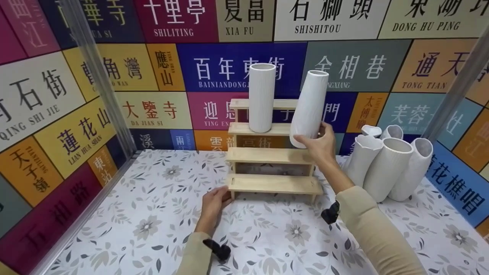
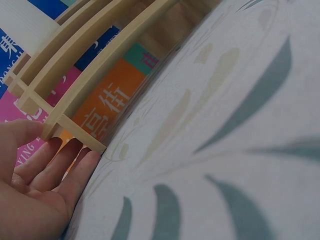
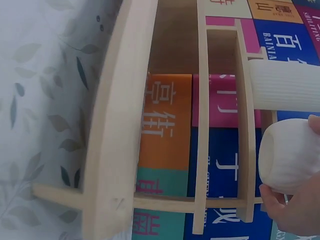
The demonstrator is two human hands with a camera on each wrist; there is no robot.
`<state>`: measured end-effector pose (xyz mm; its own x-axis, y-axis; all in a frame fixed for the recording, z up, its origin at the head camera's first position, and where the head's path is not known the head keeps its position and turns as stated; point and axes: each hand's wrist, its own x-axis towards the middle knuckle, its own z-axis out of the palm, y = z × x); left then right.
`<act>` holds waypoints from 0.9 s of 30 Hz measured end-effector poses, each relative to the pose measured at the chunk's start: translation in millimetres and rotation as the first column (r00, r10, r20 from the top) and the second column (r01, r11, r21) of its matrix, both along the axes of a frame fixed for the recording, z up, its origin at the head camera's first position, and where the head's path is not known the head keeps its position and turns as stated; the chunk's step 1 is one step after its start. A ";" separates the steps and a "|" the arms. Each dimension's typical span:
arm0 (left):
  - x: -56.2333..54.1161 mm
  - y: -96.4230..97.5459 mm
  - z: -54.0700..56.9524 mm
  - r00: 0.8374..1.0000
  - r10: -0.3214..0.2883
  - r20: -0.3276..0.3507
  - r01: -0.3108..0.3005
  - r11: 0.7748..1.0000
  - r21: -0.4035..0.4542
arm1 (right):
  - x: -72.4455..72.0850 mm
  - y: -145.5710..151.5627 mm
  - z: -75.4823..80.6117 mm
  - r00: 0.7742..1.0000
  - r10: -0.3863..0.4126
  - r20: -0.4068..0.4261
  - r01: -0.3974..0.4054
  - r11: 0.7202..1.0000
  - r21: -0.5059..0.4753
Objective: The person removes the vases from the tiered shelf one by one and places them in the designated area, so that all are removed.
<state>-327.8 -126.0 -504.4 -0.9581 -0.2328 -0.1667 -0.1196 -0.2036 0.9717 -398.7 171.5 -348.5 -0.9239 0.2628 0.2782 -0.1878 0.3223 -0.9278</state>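
Note:
A stepped wooden display stand (image 1: 273,184) has several tiers. My left hand (image 1: 214,208) grips its lowest tier at the left front corner; in the left wrist view, the thumb and fingers of that hand (image 2: 37,175) meet the shelf end and the leg. With my right hand (image 1: 321,147) I hold a white tapered vase (image 1: 310,107) near its base. This vase leans slightly, its narrow mouth up, at the right part of the upper tiers. Whether its base (image 3: 274,156) touches a tier I cannot tell. A ribbed white cylinder vase (image 1: 261,99) stands upright on the second tier from the top.
Several white vases (image 1: 387,168) stand close together on the table to the right of the stand. A floral cloth (image 1: 153,229) covers the table. Behind rises a wall of colourful sign panels (image 1: 244,53), with a clear upright edge (image 1: 103,72) at the left.

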 end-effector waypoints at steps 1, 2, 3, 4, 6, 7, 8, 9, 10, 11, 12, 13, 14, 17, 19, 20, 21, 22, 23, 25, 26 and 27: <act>-0.2 -0.1 -0.1 1.000 -0.003 -0.005 0.003 1.000 -0.010 | 3.9 2.1 -0.8 1.000 -0.001 0.006 0.001 1.000 0.005; -0.6 -0.2 -0.3 1.000 -0.004 -0.006 0.004 1.000 -0.022 | 7.9 4.2 -1.6 1.000 -0.005 0.012 0.005 1.000 0.014; -0.9 -0.2 -0.4 1.000 -0.004 -0.004 0.004 0.999 -0.033 | 12.1 6.4 -2.4 1.000 -0.010 0.019 0.009 1.000 0.027; -1.1 -0.1 -0.1 1.000 -0.001 0.005 0.001 0.999 -0.035 | 15.9 8.8 -3.5 1.000 -0.010 0.020 0.009 0.999 0.033; -1.8 0.0 0.5 1.000 0.004 0.020 -0.003 0.999 -0.037 | 24.1 14.1 -6.2 1.000 -0.001 0.016 0.001 0.999 0.040; -2.0 0.1 0.5 1.000 0.006 0.026 -0.005 0.999 -0.037 | 28.1 16.9 -7.8 1.000 0.004 0.015 -0.005 0.999 0.046; -2.2 0.1 0.6 0.999 0.007 0.033 -0.006 0.999 -0.038 | 32.1 19.9 -9.3 1.000 0.012 0.012 -0.013 0.999 0.046; -2.2 -0.1 0.8 0.999 0.007 0.039 -0.006 0.999 -0.039 | 35.8 22.9 -11.1 1.000 0.021 0.007 -0.022 0.999 0.045; -2.2 -0.3 1.0 0.999 0.007 0.042 -0.006 0.999 -0.035 | 39.5 25.8 -12.7 1.000 0.029 0.002 -0.029 0.999 0.043; -2.3 -0.6 1.2 0.999 0.007 0.046 -0.006 0.999 -0.033 | 43.5 28.8 -14.2 0.999 0.034 0.003 -0.034 0.998 0.048; -2.3 -1.1 1.2 0.999 0.006 0.045 -0.005 1.000 -0.029 | 47.3 31.7 -15.4 0.999 0.036 0.006 -0.036 0.998 0.052; -2.1 -1.5 0.8 0.999 0.004 0.044 -0.003 1.000 -0.027 | 51.1 34.7 -16.9 0.999 0.037 0.008 -0.038 0.998 0.056; -1.9 -1.7 0.8 0.999 0.004 0.044 -0.003 1.000 -0.023 | 54.7 37.9 -18.4 0.999 0.038 0.006 -0.039 0.998 0.055; -1.8 -1.9 -0.3 0.999 0.007 0.041 -0.006 1.000 -0.018 | 65.6 48.6 -24.1 0.999 0.035 0.008 -0.035 0.997 0.072; -1.3 -1.7 -0.7 0.999 0.007 0.037 -0.007 1.000 -0.023 | 72.5 57.1 -28.9 0.999 0.033 0.000 -0.033 0.996 0.077; -1.2 -1.5 -1.0 0.999 0.006 0.034 -0.006 1.000 -0.022 | 75.9 61.6 -31.7 1.000 0.030 -0.003 -0.029 0.996 0.079; -1.1 -1.3 -1.2 0.999 0.006 0.033 -0.005 1.000 -0.022 | 79.3 66.3 -34.5 1.000 0.025 -0.005 -0.024 0.996 0.088; -0.9 -1.1 -1.1 1.000 0.006 0.030 -0.005 1.000 -0.023 | 82.8 70.8 -37.3 1.000 0.020 -0.007 -0.019 0.995 0.095; -0.9 -0.7 -0.9 1.000 0.007 0.028 -0.006 1.000 -0.019 | 86.0 75.4 -40.0 1.000 0.017 -0.008 -0.016 0.995 0.102; -0.9 0.2 -0.9 1.000 0.009 0.025 -0.008 1.000 -0.014 | 91.7 83.9 -44.9 1.000 -0.012 -0.008 0.013 0.992 0.125; -1.0 0.6 -1.0 1.000 0.010 0.023 -0.010 1.000 -0.011 | 94.4 87.8 -47.1 1.000 -0.024 -0.005 0.024 0.991 0.128; -0.9 0.9 -1.0 1.000 0.010 0.015 -0.010 1.000 -0.003 | 97.0 91.4 -49.1 0.999 -0.038 -0.002 0.038 0.991 0.129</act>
